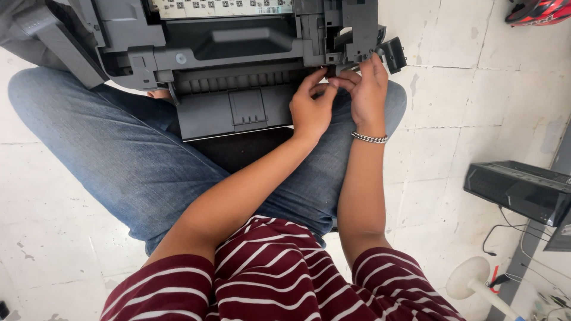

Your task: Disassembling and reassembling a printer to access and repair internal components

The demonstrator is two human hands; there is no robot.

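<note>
A large dark grey plastic printer body (226, 59) rests across the person's jeans-clad lap (119, 154), tipped so its open underside faces up within easy reach. At the printer's right lower corner, the left hand (310, 107) curls its fingers, thumb and forefinger pinched at the grey edge there. Just right of it, the right hand (366, 89), a metal chain bracelet (369, 138) on its wrist, pinches a small part beside a black hinged plastic tab (393, 53). Well right of the printer, a black box-shaped device (517, 190) sits on the pale tiled floor (452, 119).
</note>
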